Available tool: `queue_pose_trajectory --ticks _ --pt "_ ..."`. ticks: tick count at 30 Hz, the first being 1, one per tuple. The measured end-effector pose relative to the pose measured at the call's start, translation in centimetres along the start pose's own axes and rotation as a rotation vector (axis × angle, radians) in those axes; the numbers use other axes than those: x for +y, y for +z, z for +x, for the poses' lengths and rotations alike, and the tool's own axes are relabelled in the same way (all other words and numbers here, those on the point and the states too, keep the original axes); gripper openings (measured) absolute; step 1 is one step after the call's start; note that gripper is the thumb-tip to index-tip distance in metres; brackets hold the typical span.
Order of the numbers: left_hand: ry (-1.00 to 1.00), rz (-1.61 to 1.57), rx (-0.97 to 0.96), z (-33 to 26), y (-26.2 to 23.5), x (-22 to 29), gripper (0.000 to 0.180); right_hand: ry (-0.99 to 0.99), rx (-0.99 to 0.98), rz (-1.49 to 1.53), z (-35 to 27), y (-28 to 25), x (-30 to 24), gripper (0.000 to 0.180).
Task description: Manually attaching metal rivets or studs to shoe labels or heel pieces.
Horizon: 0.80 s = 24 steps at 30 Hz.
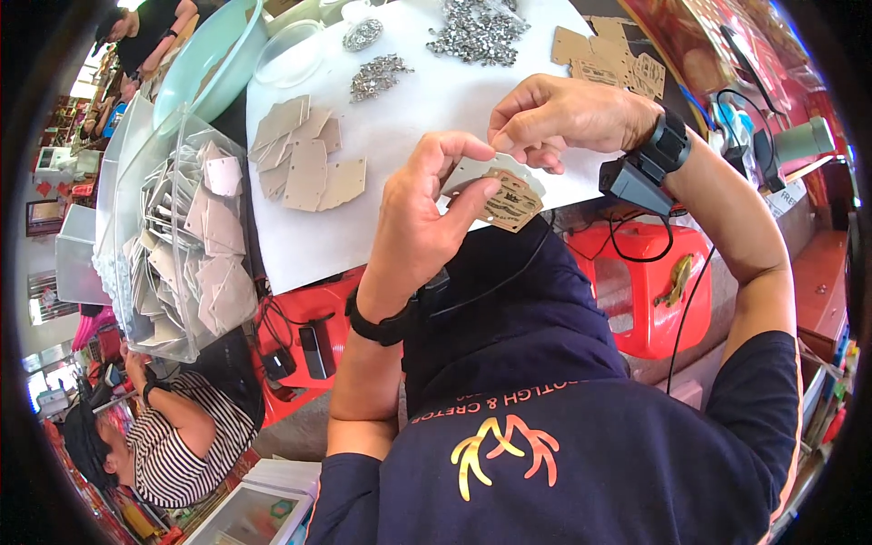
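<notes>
My left hand (423,211) grips a brown printed card (512,209) with a shaped edge, its thumb lying across the face. Behind that sits a grey card (463,171) with small holes, gripped together with it. My right hand (577,116) is closed in a pinch at the cards' upper edge; whatever is between those fingertips is hidden. On the white table top (327,245), left of my hands, lies a loose stack of grey cards (307,173). Farther off are a small heap of metal parts (378,78) and a larger heap of shiny metal parts (477,33).
Brown cards (609,60) lie at the table's far right. A clear bin of grey cards (218,227) and a pale green basin (213,68) stand left. Red stools (649,300) flank my lap. One person in stripes (186,436) sits left; another person (150,32) is farther off.
</notes>
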State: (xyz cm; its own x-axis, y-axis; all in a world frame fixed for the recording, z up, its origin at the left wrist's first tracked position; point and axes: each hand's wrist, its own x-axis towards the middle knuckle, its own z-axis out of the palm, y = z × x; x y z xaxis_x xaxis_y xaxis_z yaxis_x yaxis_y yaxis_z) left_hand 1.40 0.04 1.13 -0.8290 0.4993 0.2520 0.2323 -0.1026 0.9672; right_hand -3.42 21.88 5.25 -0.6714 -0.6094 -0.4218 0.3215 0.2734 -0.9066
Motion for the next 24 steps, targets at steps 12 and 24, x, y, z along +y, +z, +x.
queue_pose_trajectory --ticks 12,24 --pt "-0.018 -0.003 -0.002 -0.1 -0.2 -0.4 0.029 0.085 -0.066 0.293 0.9 -0.1 1.4 0.024" --pt "0.015 -0.063 0.075 -0.2 -0.3 -1.1 0.027 0.083 -0.042 0.364 1.2 0.5 1.5 0.023"
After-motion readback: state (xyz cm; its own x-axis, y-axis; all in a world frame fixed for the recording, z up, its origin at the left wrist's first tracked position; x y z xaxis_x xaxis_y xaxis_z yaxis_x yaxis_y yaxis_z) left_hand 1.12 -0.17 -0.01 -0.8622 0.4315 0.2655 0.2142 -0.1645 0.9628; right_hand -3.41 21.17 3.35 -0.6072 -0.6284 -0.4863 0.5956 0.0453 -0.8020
